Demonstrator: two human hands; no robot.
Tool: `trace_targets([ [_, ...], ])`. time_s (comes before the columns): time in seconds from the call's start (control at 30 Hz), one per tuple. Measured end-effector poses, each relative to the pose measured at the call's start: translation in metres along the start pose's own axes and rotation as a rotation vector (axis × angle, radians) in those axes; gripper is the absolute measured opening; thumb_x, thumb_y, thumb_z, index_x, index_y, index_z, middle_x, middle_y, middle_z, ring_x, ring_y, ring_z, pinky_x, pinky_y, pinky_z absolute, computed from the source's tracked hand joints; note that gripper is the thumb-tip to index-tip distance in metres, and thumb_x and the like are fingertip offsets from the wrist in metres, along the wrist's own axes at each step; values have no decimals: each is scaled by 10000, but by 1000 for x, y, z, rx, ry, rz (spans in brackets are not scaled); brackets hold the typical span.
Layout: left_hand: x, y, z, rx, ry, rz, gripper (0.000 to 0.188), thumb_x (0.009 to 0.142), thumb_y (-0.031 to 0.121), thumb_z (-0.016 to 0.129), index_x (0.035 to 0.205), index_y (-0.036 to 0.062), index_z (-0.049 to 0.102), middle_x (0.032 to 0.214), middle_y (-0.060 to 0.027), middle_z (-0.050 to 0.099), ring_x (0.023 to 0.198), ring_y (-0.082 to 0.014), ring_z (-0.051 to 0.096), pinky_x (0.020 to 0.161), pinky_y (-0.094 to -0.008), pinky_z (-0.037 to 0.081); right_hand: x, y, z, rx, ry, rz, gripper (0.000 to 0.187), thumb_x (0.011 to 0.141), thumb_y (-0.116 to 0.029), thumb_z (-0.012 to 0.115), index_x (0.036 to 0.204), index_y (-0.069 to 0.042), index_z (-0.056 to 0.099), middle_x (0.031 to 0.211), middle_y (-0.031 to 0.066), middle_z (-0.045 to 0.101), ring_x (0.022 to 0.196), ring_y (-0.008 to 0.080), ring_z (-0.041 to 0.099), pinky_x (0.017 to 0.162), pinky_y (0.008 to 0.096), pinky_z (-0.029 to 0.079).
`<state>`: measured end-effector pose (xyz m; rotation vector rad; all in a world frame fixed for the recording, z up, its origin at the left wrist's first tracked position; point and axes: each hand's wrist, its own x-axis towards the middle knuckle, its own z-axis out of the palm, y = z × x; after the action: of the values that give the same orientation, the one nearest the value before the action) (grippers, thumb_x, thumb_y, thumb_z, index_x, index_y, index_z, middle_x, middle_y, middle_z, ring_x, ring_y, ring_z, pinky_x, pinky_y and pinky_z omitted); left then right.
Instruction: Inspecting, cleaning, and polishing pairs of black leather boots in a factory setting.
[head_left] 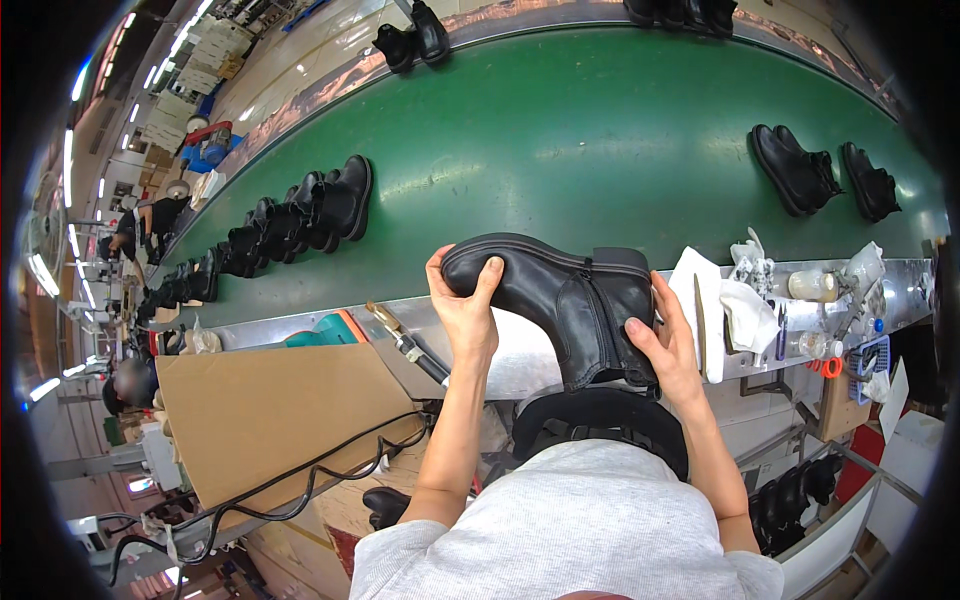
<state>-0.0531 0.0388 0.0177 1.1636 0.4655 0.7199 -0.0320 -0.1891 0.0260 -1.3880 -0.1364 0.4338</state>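
A black leather ankle boot [545, 285] is held on its side between my two hands, above the near metal edge of the green conveyor belt [520, 130]. Its toe points left, its heel right, and its opening hangs toward me; a zip runs down the shaft. My left hand [468, 305] grips the toe, with the thumb pressed on the upper. At the heel end, my right hand [668, 335] holds the back of the shaft, thumb on the leather near the opening. The fingers behind the boot are partly hidden.
A long row of black boots [290, 220] stands on the belt at left; more boots [795, 170] stand at right. White cloths [745, 315], jars [812, 286] and orange-handled scissors [825, 366] lie on the right ledge. Left are a brush [388, 322], cardboard [285, 415] and a coiled black cable [290, 490].
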Motion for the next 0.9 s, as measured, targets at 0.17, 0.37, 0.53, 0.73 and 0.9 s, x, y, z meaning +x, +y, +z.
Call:
trace_targets([
  [0.17,6,-1,0,10,-48,-9,569,689,27,779,1129,21,419,925,-68,580,836,-134,576,786,-263,481,-3,8,5,-13,-2,19,821,835,-267,650,1383,112,170,1401,228,292,1291,270,324,1053,370,277],
  [0.37,9,6,-1,72,-93,-53,573,685,28,782,1126,12,416,922,-77,586,822,-137,589,759,-258,494,-19,24,14,10,37,90,833,861,-296,613,1385,123,120,1436,265,213,1344,286,230,1094,358,192],
  [0.53,16,0,1,299,-135,-30,524,647,75,818,1061,30,500,919,-50,578,797,-127,563,727,-261,475,-38,27,22,48,87,123,770,877,-328,599,1376,95,191,1385,250,304,1257,274,375,1000,367,364],
  [0.73,32,32,-32,367,-136,-104,438,669,17,766,1027,-1,513,876,-81,590,762,-151,580,691,-263,490,-35,10,-20,-117,-131,286,322,906,-246,570,1091,17,587,1009,70,634,873,117,598,670,256,515],
  [0.9,17,14,-31,443,-405,-243,402,666,-20,736,993,19,505,831,-57,591,730,-136,578,690,-255,483,-27,60,-154,-1091,616,40,163,800,-66,575,929,12,635,865,185,651,799,306,636,716,378,496],
])
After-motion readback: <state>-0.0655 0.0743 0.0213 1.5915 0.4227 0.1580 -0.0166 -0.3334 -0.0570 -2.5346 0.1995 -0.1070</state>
